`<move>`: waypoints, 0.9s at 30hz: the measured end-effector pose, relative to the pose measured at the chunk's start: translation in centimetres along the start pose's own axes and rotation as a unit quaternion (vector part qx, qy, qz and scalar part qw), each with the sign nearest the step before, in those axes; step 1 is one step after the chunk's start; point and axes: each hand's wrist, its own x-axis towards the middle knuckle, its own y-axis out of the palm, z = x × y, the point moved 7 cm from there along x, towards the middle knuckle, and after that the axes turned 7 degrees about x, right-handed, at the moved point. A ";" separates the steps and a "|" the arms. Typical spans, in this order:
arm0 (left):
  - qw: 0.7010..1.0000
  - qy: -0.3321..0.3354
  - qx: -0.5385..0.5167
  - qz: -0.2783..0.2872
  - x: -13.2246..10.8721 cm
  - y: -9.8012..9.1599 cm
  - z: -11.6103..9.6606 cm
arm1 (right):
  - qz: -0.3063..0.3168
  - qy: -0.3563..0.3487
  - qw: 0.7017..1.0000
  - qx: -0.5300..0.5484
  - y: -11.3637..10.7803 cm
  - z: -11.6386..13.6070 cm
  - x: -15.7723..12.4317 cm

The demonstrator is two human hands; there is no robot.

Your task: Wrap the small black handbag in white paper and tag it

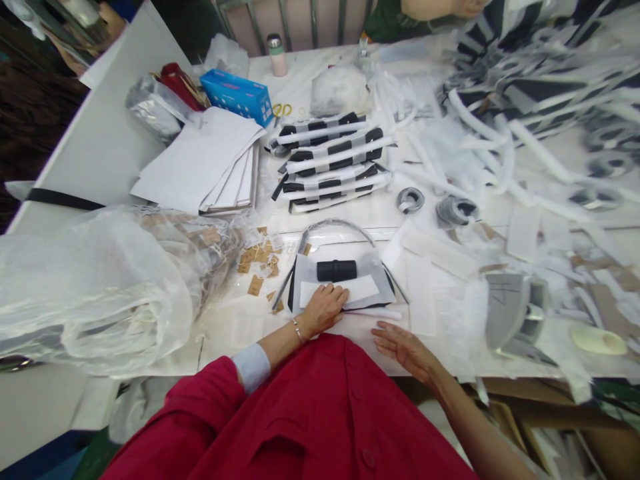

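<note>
A handbag (385, 283) lies in front of me, covered by a translucent grey sheet. Its arched handle (336, 221) is wrapped in clear plastic and points away from me. A black rolled piece (327, 271) sits at the middle of the bag. Below that, a white strip (364, 289) lies slantwise across the front. My left hand (325, 309) rests on this strip, its fingers bent together over it. My right hand (404, 347) is held apart from the bag, fingers stretched out, with nothing in it. Between the hands, a white foam tube (377, 313) lies along the bag's lower edge.
Brown tags (255, 285) and a big clear plastic bag (100, 287) lie left. Behind are white sheets (195, 160), a blue box (235, 97) and wrapped black bags (335, 160). Tape rolls (456, 211), foam tubes and a grey dispenser (507, 307) are right. Another person's arm (435, 8) shows at the top.
</note>
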 end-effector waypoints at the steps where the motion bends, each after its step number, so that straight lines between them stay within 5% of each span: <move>1: 1.000 -0.003 0.002 -0.002 0.0 0.1 0.1 | 0.001 0.005 1.000 0.006 0.6 -0.7 0.4; 10: 0.999 -0.031 0.013 -0.011 0.6 0.1 0.4 | 0.003 -0.076 0.985 0.156 6.3 -1.6 3.9; 27: 0.999 -0.028 -0.003 -0.019 0.3 -0.6 0.3 | -0.097 -0.145 0.978 0.112 4.2 -0.1 3.7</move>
